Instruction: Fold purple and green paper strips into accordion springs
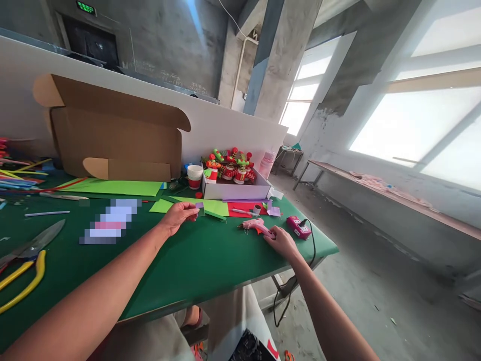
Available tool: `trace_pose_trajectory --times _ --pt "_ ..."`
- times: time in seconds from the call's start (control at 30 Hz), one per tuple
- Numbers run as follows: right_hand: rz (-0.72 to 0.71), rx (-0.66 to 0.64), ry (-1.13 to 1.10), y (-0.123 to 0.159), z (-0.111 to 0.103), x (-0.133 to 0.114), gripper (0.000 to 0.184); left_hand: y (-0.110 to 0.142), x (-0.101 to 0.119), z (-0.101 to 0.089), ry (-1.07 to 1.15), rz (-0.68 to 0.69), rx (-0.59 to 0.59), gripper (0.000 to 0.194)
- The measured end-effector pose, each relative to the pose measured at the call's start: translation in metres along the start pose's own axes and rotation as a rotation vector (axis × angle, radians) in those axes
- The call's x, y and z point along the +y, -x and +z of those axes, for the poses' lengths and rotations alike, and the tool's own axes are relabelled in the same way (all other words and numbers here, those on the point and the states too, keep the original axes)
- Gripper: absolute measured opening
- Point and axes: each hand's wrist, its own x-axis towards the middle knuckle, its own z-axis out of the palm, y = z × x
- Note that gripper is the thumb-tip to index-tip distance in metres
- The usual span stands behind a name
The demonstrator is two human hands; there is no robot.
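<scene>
My left hand [178, 217] pinches a small piece of paper [201, 208], purple and dark green, over the table's far half. My right hand [281, 242] is closed on the handle end of a pink hot glue gun [255, 226], which lies on its side with its nozzle to the left. Just behind them are light green paper [214, 206] and red paper [246, 208]. A small roll [257, 208] and a thin pen-like tool lie on the red sheet. To the right of the glue gun sits a pink power box [298, 227] with a black cord.
A white tray [236, 190] of red and green figures stands at the back, beside stacked paper cups [195, 176]. An open cardboard box [120, 135] is behind on the left. Yellow-handled shears [35, 255] lie at the left. The green table [180, 276] ends at the right.
</scene>
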Motion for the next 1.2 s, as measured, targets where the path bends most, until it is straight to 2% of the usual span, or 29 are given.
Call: trace_pose_trajectory --times 0.1,0.17,0.3,0.33,0.4,0.47,0.5,0.6,0.7,0.8,0.93,1.03,1.2 --pt "0.025 0.011 -0.059 -0.010 0.005 -0.006 0.007 0.000 0.000 0.000 -0.009 0.004 -0.018 0.039" --pt "0.077 0.060 -0.192 -0.012 0.006 -0.008 0.011 0.000 0.000 0.000 -0.005 0.006 -0.016 0.039" --pt "0.188 0.160 -0.712 -0.002 0.002 -0.016 0.020 -0.002 0.000 -0.001 0.005 0.009 -0.017 0.040" --pt "0.193 0.122 -0.882 0.003 -0.001 -0.020 0.024 -0.002 0.000 -0.001 0.009 0.008 -0.016 0.040" --pt "0.203 -0.097 -1.190 0.011 -0.008 -0.034 0.024 -0.003 0.000 -0.001 0.020 0.003 -0.009 0.040" --pt "0.267 -0.294 -1.359 0.017 -0.015 -0.051 0.021 -0.004 0.000 -0.001 0.027 -0.008 -0.005 0.040" --pt "0.301 -0.336 -1.395 0.019 -0.017 -0.060 0.021 -0.004 0.000 -0.001 0.029 -0.013 -0.003 0.039" --pt "0.281 -0.349 -1.389 0.022 -0.016 -0.084 0.021 -0.005 0.000 -0.001 0.020 -0.030 0.003 0.037" --pt "0.134 -0.345 -1.317 0.024 -0.008 -0.102 0.027 -0.005 0.001 0.000 -0.002 -0.049 0.003 0.035" --pt "0.030 -0.285 -1.209 0.023 0.001 -0.115 0.031 -0.004 0.001 0.001 -0.008 -0.060 0.006 0.032" --pt "-0.118 -0.213 -1.025 0.020 0.010 -0.126 0.034 -0.004 0.002 0.002 -0.031 -0.055 0.011 0.026" --pt "-0.220 -0.165 -0.916 0.018 0.016 -0.130 0.030 -0.004 0.001 0.002 -0.039 -0.055 -0.004 0.023" --pt "-0.281 -0.091 -0.774 0.018 0.025 -0.132 0.021 -0.004 0.000 0.002 -0.050 -0.039 -0.032 0.027"
